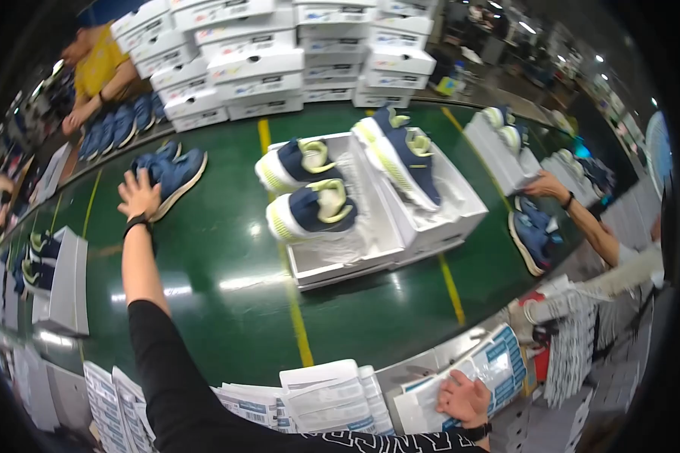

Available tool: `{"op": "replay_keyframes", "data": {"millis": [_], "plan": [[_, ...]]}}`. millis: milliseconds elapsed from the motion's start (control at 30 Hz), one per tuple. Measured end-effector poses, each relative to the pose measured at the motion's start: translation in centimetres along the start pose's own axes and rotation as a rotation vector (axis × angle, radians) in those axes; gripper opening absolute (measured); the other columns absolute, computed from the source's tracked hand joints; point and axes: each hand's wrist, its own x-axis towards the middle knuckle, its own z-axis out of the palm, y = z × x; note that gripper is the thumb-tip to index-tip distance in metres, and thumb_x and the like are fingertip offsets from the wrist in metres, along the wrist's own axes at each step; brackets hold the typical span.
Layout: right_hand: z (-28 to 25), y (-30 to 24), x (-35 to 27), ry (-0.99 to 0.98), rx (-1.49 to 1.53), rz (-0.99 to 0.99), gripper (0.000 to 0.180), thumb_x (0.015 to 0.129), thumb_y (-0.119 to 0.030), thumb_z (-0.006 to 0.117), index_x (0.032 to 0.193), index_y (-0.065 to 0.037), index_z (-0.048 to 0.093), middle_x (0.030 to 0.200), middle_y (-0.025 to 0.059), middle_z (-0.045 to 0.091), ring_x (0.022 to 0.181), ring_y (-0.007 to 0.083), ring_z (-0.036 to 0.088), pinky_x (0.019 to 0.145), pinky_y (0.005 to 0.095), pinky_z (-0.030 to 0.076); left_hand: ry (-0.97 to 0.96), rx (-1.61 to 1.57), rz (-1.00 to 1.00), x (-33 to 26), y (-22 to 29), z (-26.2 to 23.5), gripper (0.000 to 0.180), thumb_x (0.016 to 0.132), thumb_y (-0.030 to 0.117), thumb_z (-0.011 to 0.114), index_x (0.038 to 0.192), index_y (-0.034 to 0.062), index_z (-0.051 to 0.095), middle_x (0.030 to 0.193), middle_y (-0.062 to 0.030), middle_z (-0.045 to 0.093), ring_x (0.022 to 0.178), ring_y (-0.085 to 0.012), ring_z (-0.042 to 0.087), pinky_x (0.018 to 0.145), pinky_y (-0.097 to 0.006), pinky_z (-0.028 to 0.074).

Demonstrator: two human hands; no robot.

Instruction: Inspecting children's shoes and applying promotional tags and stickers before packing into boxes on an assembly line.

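Upper left: left hand, fingers spread, reaches out to a blue shoe pair lying loose on the green belt. Centre: open white shoebox shows navy shoes. Lower right: right hand lies flat, pinning a label sheet so it stays put

Green belt with packing goods
Open white boxes hold navy shoes; stacked boxes behind; co-worker's arm at right.

A shoe factory packing line: a green conveyor belt carries sneakers in open white boxes, with stacked shoe boxes behind (other workers alongside).
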Motion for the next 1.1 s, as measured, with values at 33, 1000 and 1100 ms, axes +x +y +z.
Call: {"op": "replay_keyframes", "data": {"millis": [33, 1000, 1100], "plan": [[1.9, -1.3, -2.8, 0.058, 0.029, -0.02, 0.064, 0.099, -0.042, 0.042, 0.15, -0.006, 0.028, 0.144, 0.0274, 0.039, 0.119, 0.0431, 0.049, 0.101, 0.0593, 0.036, -0.081, 0.032, 0.011, -2.3, 1.4, 1.5, 0.08, 0.082, 0.043, 0.071, 0.148, 0.0183, 0.032, 0.163, -0.0064, 0.009, 0.147, -0.0421, 0.006, 0.106, -0.075, 0.02], [9.3, 4.8, 4.6, 0.06, -0.743, -0.021, 0.062, 0.099, -0.027, 0.052, 0.149, -0.002, 0.026, 0.145, 0.0202, 0.04, 0.124, 0.0319, 0.049, 0.103, 0.0493, 0.041, 0.126, -0.359, 0.801, -32.4, -3.4, -18.5, 0.038, 0.057, 0.041, 0.086, 0.07, 0.0091, 0.068, 0.083, -0.0069, 0.056, 0.082, -0.0297, 0.053, 0.073, -0.042, 0.04], [12.5, 7.8, 5.3, -0.027, -0.936, -0.13, 0.072, 0.1, -0.029, 0.051, 0.154, 0.0, 0.012, 0.159, 0.0197, 0.018, 0.146, 0.0338, 0.022, 0.113, 0.0463, 0.03, 0.149, -0.368, 0.983, -46.9, -0.1, -21.5, 0.037, 0.057, 0.032, 0.088, 0.067, 0.007, 0.063, 0.083, -0.0108, 0.054, 0.074, -0.0321, 0.053, 0.069, -0.044, 0.042]]}}
